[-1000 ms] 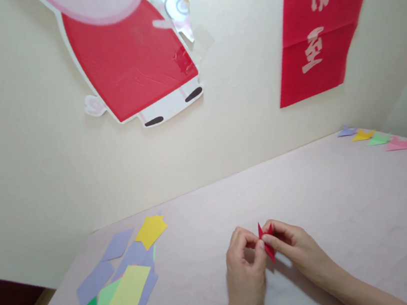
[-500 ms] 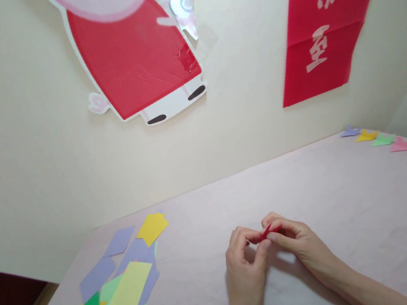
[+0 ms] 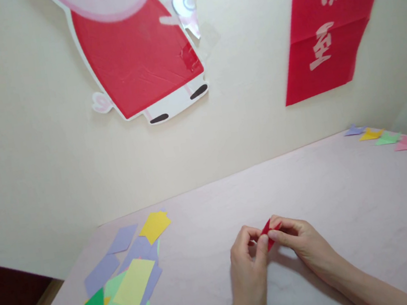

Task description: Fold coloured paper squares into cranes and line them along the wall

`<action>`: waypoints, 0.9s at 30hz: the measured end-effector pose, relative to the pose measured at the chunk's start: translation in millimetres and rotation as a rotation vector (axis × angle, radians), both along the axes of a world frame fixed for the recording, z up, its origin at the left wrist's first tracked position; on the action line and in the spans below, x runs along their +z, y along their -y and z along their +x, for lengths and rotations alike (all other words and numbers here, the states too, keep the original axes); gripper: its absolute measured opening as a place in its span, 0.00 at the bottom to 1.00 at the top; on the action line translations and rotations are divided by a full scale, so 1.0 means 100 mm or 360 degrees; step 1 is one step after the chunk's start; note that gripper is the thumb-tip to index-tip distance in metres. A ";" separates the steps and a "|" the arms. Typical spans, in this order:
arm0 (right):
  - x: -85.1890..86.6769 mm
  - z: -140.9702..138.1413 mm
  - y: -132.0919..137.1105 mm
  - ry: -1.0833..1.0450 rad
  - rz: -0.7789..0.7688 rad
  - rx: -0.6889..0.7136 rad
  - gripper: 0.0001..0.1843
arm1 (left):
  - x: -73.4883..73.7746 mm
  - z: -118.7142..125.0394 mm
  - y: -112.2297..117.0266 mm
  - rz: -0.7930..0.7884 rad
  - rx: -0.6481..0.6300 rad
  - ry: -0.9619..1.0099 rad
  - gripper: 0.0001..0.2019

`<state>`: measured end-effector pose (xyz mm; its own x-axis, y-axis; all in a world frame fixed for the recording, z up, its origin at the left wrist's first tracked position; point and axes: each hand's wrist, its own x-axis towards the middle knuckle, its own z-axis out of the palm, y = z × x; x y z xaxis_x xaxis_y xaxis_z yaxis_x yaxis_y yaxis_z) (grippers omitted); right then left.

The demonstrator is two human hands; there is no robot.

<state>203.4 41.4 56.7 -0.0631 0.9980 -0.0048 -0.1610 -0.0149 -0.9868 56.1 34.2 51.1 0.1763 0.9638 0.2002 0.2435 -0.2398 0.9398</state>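
Note:
Both my hands meet just above the pale pink table [image 3: 348, 213], near its front middle. A small folded piece of red paper [image 3: 266, 229] is pinched between them. My left hand [image 3: 248, 272] grips its left side with thumb and fingers curled. My right hand [image 3: 302, 247] pinches its right side from above, fingertips pressed together. Most of the red paper is hidden by my fingers.
A loose heap of coloured paper sheets [image 3: 120, 290], purple, yellow and green, lies at the left. A row of several folded paper figures [image 3: 394, 138] stands along the far right edge. Behind the table is a wall with a cartoon cutout [image 3: 137, 56] and a red banner [image 3: 325, 24].
The red paper stood upright between my fingers a second ago; it has been turned and pressed flatter, now showing as a small tilted wedge. My hands shifted slightly right.

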 end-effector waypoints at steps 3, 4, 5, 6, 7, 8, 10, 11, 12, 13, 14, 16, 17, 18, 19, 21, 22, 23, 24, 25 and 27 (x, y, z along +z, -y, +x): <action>-0.02 0.00 -0.01 -0.0037 0.0012 -0.0054 0.16 | -0.03 -0.01 -0.02 -0.0040 -0.0059 -0.0081 0.13; -0.03 0.00 -0.01 -0.0053 0.0018 -0.0062 0.16 | -0.04 -0.01 -0.02 -0.0037 -0.0069 -0.0105 0.14; -0.04 0.00 -0.01 -0.0068 0.0023 -0.0065 0.15 | -0.04 0.00 -0.02 -0.0033 -0.0076 -0.0125 0.15; -0.05 0.00 -0.01 -0.0080 0.0025 -0.0060 0.15 | -0.04 0.00 -0.02 -0.0032 -0.0080 -0.0141 0.15; -0.06 0.00 -0.01 -0.0094 0.0021 -0.0052 0.15 | -0.03 0.00 -0.02 -0.0034 -0.0080 -0.0152 0.15; -0.08 0.01 -0.02 -0.0116 0.0016 -0.0055 0.15 | -0.03 0.01 -0.01 -0.0039 -0.0083 -0.0159 0.14; -0.10 0.01 -0.02 -0.0185 -0.0005 -0.0090 0.15 | -0.02 0.02 0.00 -0.0051 -0.0096 -0.0162 0.13; -0.12 0.02 -0.02 -0.0226 -0.0022 -0.0109 0.15 | -0.02 0.03 0.00 -0.0057 -0.0107 -0.0160 0.13; -0.13 0.02 -0.02 -0.0265 -0.0041 -0.0114 0.15 | -0.01 0.03 0.00 -0.0063 -0.0118 -0.0157 0.13; -0.13 0.02 -0.02 -0.0296 -0.0061 -0.0101 0.15 | -0.01 0.03 0.00 -0.0068 -0.0125 -0.0155 0.13; -0.14 0.02 -0.01 -0.0317 -0.0076 -0.0075 0.16 | -0.01 0.03 0.00 -0.0072 -0.0128 -0.0157 0.14; -0.13 0.02 -0.01 -0.0340 -0.0086 -0.0042 0.16 | 0.00 0.02 -0.01 -0.0077 -0.0126 -0.0170 0.14; -0.11 0.02 -0.01 -0.0343 -0.0079 -0.0052 0.16 | 0.00 0.02 -0.01 -0.0076 -0.0128 -0.0180 0.13; -0.10 0.01 -0.01 -0.0340 -0.0068 -0.0075 0.16 | 0.00 0.02 -0.01 -0.0072 -0.0132 -0.0192 0.13; -0.09 0.01 -0.01 -0.0334 -0.0055 -0.0097 0.17 | 0.00 0.02 -0.01 -0.0066 -0.0141 -0.0203 0.13; -0.06 0.02 -0.01 -0.0321 -0.0032 -0.0118 0.18 | 0.01 0.02 0.00 -0.0054 -0.0161 -0.0226 0.12; -0.05 0.02 0.00 -0.0312 -0.0023 -0.0119 0.19 | 0.01 0.02 0.00 -0.0049 -0.0168 -0.0237 0.11; -0.05 0.02 0.00 -0.0306 -0.0016 -0.0121 0.20 | 0.01 0.03 0.00 -0.0045 -0.0172 -0.0246 0.11; -0.05 0.02 0.01 -0.0305 -0.0010 -0.0128 0.20 | 0.01 0.03 0.00 -0.0042 -0.0171 -0.0254 0.10; -0.05 0.02 0.01 -0.0305 -0.0002 -0.0144 0.20 | 0.01 0.04 0.00 -0.0039 -0.0166 -0.0260 0.10; -0.06 0.02 0.02 -0.0305 0.0005 -0.0187 0.19 | 0.02 0.05 0.00 -0.0036 -0.0147 -0.0264 0.09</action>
